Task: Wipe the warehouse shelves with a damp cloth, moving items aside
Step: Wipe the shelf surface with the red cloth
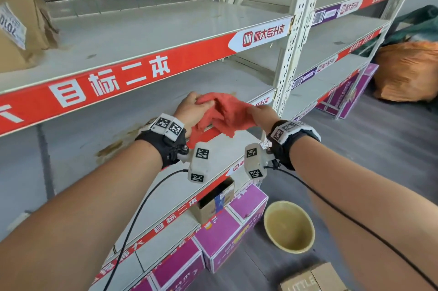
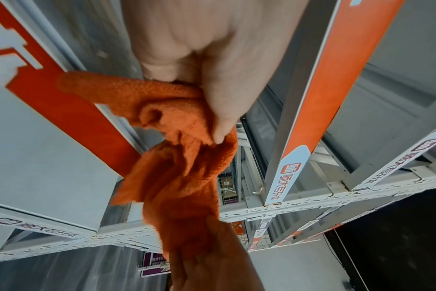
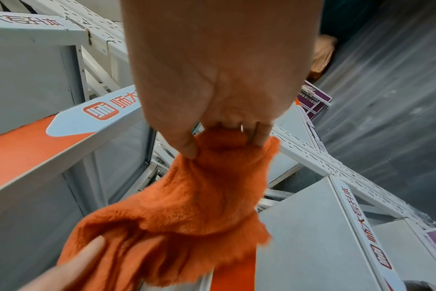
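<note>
Both hands, the left hand (image 1: 193, 110) and the right hand (image 1: 264, 114), gripped opposite ends of the orange cloth (image 1: 225, 112), held bunched above the middle shelf (image 1: 99, 134) (apparently being readied), which probably next called for spreading it flat to wipe.

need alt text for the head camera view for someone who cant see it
Both hands, left hand and right hand, hold a bunched orange cloth above a grey metal shelf with red edge strips. A yellow basin sits on the floor.

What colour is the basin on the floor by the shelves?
The basin is yellow, holding murky water; it shows only in the head view.
</note>
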`<state>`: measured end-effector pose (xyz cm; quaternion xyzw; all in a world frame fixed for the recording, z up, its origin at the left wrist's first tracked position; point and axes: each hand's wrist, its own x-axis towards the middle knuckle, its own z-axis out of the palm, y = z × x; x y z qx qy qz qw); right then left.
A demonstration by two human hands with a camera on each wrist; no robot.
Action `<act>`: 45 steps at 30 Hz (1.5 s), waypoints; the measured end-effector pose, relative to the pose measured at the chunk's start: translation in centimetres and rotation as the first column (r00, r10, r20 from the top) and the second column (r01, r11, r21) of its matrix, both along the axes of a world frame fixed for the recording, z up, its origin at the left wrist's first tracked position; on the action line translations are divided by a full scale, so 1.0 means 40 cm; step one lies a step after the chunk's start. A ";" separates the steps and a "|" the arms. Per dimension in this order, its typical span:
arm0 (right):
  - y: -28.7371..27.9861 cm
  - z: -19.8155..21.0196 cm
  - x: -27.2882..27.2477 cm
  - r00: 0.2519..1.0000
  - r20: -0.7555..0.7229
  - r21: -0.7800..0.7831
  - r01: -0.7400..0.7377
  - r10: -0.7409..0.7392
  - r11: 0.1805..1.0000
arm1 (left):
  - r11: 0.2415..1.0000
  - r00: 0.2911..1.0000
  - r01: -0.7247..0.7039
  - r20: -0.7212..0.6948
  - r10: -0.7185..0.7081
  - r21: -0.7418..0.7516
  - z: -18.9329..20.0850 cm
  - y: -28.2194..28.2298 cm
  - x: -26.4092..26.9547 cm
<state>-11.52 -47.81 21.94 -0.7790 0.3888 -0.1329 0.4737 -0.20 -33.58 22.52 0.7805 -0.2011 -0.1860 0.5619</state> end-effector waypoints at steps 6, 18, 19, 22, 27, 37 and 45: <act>-0.011 0.023 0.026 0.948 0.316 0.371 -0.160 0.038 0.915 | 0.990 0.986 0.004 -0.163 -0.028 -0.143 0.023 -0.090 -0.037; -0.173 -0.022 0.056 0.975 0.210 0.036 0.072 -0.078 0.997 | 0.632 0.752 -0.217 0.540 -0.377 0.744 -0.022 -0.072 0.012; -0.181 -0.021 0.072 0.973 0.221 0.009 0.071 -0.071 0.997 | 0.569 0.714 -0.262 0.554 -0.429 0.779 -0.023 -0.071 0.015; -0.174 -0.015 0.113 0.971 0.218 -0.179 -0.062 0.101 0.982 | 0.469 0.663 -0.353 0.570 -0.486 0.810 -0.023 -0.074 0.012; -0.131 -0.052 0.202 0.824 -0.163 -0.458 -0.551 0.543 0.698 | 0.466 0.689 -0.339 0.553 -0.468 0.817 -0.031 -0.081 0.025; -0.079 -0.064 0.290 0.515 -0.514 -0.453 -0.842 0.686 0.293 | 0.444 0.806 -0.287 0.465 -0.368 0.849 0.015 -0.130 0.049; -0.287 -0.063 0.288 0.646 -0.698 -0.511 -0.752 0.309 0.417 | 0.334 0.840 -0.271 0.392 -0.377 0.903 0.050 -0.185 0.041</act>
